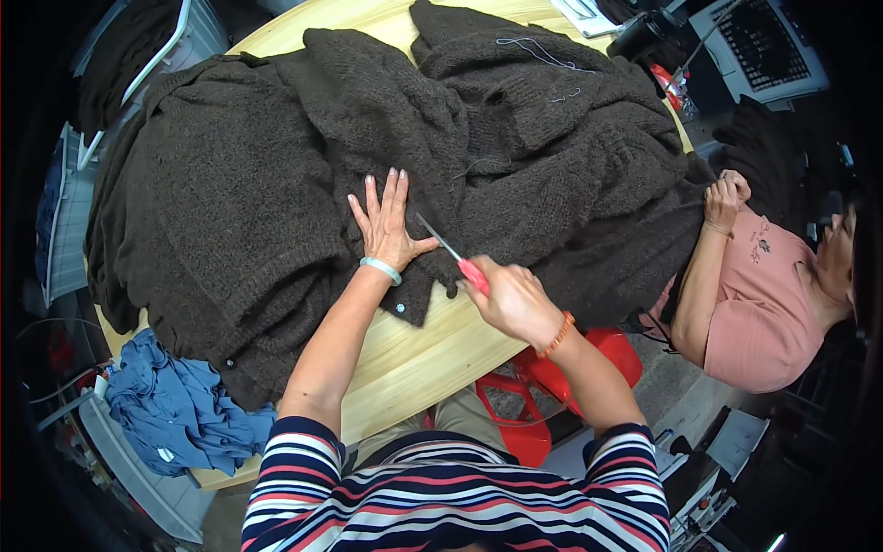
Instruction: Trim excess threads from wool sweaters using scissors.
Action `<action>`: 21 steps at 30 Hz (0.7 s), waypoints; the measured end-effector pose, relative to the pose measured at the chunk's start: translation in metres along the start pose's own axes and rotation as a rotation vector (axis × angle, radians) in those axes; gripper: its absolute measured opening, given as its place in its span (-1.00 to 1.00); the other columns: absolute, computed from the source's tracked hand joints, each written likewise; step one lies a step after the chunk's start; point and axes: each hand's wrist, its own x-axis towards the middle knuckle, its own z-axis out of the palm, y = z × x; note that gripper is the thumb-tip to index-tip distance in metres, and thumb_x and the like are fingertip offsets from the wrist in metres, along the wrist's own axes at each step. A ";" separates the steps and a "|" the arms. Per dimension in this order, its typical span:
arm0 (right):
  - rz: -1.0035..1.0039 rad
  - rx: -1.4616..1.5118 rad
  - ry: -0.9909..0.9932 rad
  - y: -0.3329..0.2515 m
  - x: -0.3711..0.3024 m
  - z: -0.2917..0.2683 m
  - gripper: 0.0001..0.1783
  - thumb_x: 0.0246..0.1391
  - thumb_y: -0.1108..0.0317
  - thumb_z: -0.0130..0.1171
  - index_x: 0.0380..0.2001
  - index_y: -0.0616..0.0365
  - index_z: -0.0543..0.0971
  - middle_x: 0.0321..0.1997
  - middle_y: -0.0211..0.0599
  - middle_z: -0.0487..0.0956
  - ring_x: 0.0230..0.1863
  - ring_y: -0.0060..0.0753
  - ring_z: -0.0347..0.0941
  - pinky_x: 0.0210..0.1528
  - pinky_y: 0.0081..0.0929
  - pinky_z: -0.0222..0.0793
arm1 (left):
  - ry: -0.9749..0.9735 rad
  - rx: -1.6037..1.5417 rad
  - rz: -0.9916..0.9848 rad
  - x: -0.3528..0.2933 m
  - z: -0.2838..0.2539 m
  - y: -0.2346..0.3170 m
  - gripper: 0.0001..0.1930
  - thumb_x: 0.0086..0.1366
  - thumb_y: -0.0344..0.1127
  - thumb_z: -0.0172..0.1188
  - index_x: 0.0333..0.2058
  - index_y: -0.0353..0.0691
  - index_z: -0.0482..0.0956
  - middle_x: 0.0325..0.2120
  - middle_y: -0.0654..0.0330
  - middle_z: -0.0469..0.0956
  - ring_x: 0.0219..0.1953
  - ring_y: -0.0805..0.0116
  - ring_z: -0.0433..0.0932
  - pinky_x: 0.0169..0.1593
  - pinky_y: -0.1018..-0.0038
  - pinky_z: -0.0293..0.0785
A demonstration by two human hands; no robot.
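Observation:
Dark brown knitted garments (248, 175) lie heaped and overlapping across the wooden table. My left hand (388, 235) is pressed flat on the knit near the front edge, fingers stretched and thumb out to the right. In my closed right hand (517, 299) is a slim metal-shafted tool with a red handle (475, 275). Its shaft points up and left, and the tip is at the knit just right of my left hand; whether it touches cannot be told. A knitted corner with a shiny round button (400, 308) hangs toward me below my left wrist. Loose pale threads (543, 53) rest on the far garments.
Bare wood of the table (405, 368) shows along the near edge. Blue cloth (175, 405) is bunched at the left corner. A person in a pink shirt (763, 304) sits at the right, hands at the dark cloth. Red stools (515, 414) stand below the table.

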 end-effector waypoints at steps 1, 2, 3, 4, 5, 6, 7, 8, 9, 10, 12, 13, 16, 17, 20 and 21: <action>-0.002 0.001 0.000 -0.004 0.012 0.001 -0.68 0.20 0.16 0.15 -0.14 0.18 0.51 -0.44 0.15 0.60 -0.30 0.30 0.55 -0.19 0.09 0.47 | -0.006 0.012 -0.005 -0.001 0.000 -0.002 0.41 -0.41 0.14 0.60 0.41 -0.19 -0.04 0.43 0.12 0.00 0.48 -0.13 -0.26 0.40 -0.23 -0.48; 0.003 -0.028 0.023 -0.007 0.022 -0.001 -0.67 0.20 0.14 0.15 -0.16 0.20 0.50 -0.44 0.16 0.59 -0.30 0.30 0.54 -0.19 0.10 0.47 | -0.014 0.019 -0.004 -0.001 0.001 -0.001 0.42 -0.40 0.17 0.59 0.41 -0.22 -0.05 0.43 0.14 0.01 0.48 -0.11 -0.26 0.41 -0.23 -0.50; 0.008 -0.058 0.047 -0.007 0.030 -0.003 -0.66 0.20 0.13 0.14 -0.18 0.21 0.50 -0.44 0.18 0.59 -0.29 0.31 0.54 -0.20 0.10 0.46 | -0.017 0.015 0.002 0.000 0.002 0.000 0.42 -0.40 0.17 0.59 0.41 -0.22 -0.05 0.43 0.14 0.01 0.48 -0.11 -0.26 0.41 -0.23 -0.50; 0.014 -0.040 0.050 -0.009 0.035 -0.006 -0.64 0.21 0.11 0.13 -0.19 0.22 0.50 -0.43 0.19 0.59 -0.29 0.31 0.54 -0.20 0.10 0.46 | -0.025 0.015 -0.017 0.001 0.002 -0.002 0.41 -0.40 0.16 0.59 0.41 -0.21 -0.04 0.43 0.15 -0.01 0.48 -0.11 -0.27 0.41 -0.23 -0.51; 0.016 -0.039 0.048 -0.010 0.031 -0.008 -0.64 0.21 0.11 0.13 -0.19 0.22 0.50 -0.43 0.19 0.59 -0.29 0.31 0.54 -0.20 0.10 0.46 | -0.034 0.015 -0.036 0.001 0.002 -0.004 0.40 -0.40 0.16 0.59 0.41 -0.21 -0.03 0.43 0.15 -0.03 0.48 -0.11 -0.27 0.41 -0.23 -0.52; 0.004 -0.040 0.010 -0.008 0.024 -0.012 -0.65 0.21 0.11 0.13 -0.20 0.22 0.50 -0.43 0.19 0.60 -0.30 0.31 0.54 -0.20 0.10 0.45 | -0.037 0.013 -0.036 0.001 0.003 -0.005 0.40 -0.40 0.16 0.59 0.41 -0.21 -0.03 0.43 0.15 -0.03 0.48 -0.11 -0.27 0.41 -0.23 -0.52; -0.014 -0.040 -0.031 -0.006 0.018 -0.013 -0.65 0.21 0.11 0.13 -0.21 0.23 0.51 -0.42 0.18 0.60 -0.30 0.31 0.55 -0.19 0.10 0.45 | -0.046 0.028 -0.034 0.000 0.002 -0.007 0.39 -0.40 0.16 0.59 0.40 -0.25 0.00 0.43 0.14 -0.03 0.48 -0.10 -0.28 0.41 -0.22 -0.53; -0.017 -0.029 -0.066 -0.001 0.007 -0.011 -0.64 0.21 0.11 0.13 -0.19 0.24 0.52 -0.40 0.20 0.60 -0.28 0.31 0.55 -0.16 0.07 0.46 | -0.053 0.042 -0.032 0.000 0.001 -0.008 0.39 -0.40 0.16 0.59 0.38 -0.28 0.02 0.43 0.13 -0.04 0.48 -0.10 -0.29 0.41 -0.22 -0.55; -0.018 -0.029 -0.070 0.002 -0.003 -0.007 -0.64 0.21 0.11 0.13 -0.19 0.24 0.52 -0.40 0.20 0.60 -0.28 0.31 0.55 -0.16 0.07 0.46 | -0.054 0.042 -0.036 0.000 0.000 -0.009 0.39 -0.40 0.16 0.59 0.38 -0.28 0.02 0.43 0.13 -0.04 0.48 -0.10 -0.29 0.41 -0.22 -0.55; -0.020 -0.041 -0.083 0.006 -0.013 -0.006 -0.63 0.20 0.11 0.13 -0.17 0.24 0.53 -0.40 0.21 0.60 -0.27 0.32 0.54 -0.15 0.06 0.46 | -0.096 0.081 -0.049 0.001 0.000 -0.007 0.37 -0.39 0.15 0.59 0.37 -0.34 0.05 0.43 0.11 -0.04 0.48 -0.09 -0.30 0.41 -0.21 -0.55; -0.003 -0.055 -0.112 0.010 -0.020 -0.005 -0.60 0.20 0.12 0.13 -0.11 0.25 0.53 -0.38 0.25 0.59 -0.25 0.35 0.53 -0.11 0.05 0.45 | -0.140 0.119 -0.064 0.002 -0.002 -0.004 0.35 -0.39 0.14 0.60 0.35 -0.39 0.08 0.43 0.10 -0.04 0.48 -0.09 -0.31 0.41 -0.21 -0.56; 0.001 -0.054 -0.111 0.009 -0.019 -0.005 -0.60 0.20 0.12 0.13 -0.11 0.25 0.53 -0.38 0.25 0.59 -0.25 0.35 0.53 -0.11 0.05 0.45 | -0.133 0.108 -0.063 0.002 -0.003 -0.002 0.35 -0.39 0.13 0.60 0.33 -0.42 0.09 0.42 0.10 -0.03 0.48 -0.09 -0.32 0.41 -0.21 -0.56; 0.005 -0.035 -0.084 0.002 -0.003 -0.008 -0.60 0.20 0.11 0.13 -0.10 0.25 0.52 -0.40 0.24 0.59 -0.26 0.35 0.53 -0.13 0.04 0.46 | -0.141 0.096 -0.085 0.004 -0.010 0.006 0.32 -0.41 0.06 0.61 0.30 -0.47 0.12 0.40 0.04 0.01 0.48 -0.07 -0.29 0.41 -0.21 -0.53; 0.030 -0.041 -0.097 -0.005 0.002 -0.014 -0.61 0.21 0.12 0.13 -0.09 0.24 0.52 -0.40 0.23 0.59 -0.26 0.34 0.53 -0.14 0.03 0.46 | -0.152 0.089 -0.110 0.004 -0.012 0.008 0.30 -0.43 0.01 0.63 0.29 -0.49 0.14 0.37 -0.02 0.06 0.48 -0.06 -0.25 0.41 -0.21 -0.51; 0.063 0.026 -0.063 -0.010 -0.002 -0.019 -0.64 0.21 0.15 0.13 -0.08 0.21 0.51 -0.40 0.21 0.59 -0.27 0.30 0.54 -0.17 0.02 0.46 | -0.113 0.125 -0.061 0.005 -0.014 0.008 0.27 -0.42 0.00 0.62 0.31 -0.34 0.17 0.38 -0.07 0.02 0.48 -0.12 -0.26 0.40 -0.25 -0.49; 0.075 0.093 -0.015 -0.008 -0.006 -0.019 -0.65 0.22 0.16 0.13 -0.09 0.20 0.51 -0.40 0.19 0.59 -0.27 0.29 0.55 -0.18 0.03 0.46 | -0.114 0.130 -0.063 0.002 -0.015 0.010 0.27 -0.42 0.00 0.62 0.31 -0.34 0.17 0.38 -0.07 0.02 0.48 -0.12 -0.26 0.40 -0.25 -0.49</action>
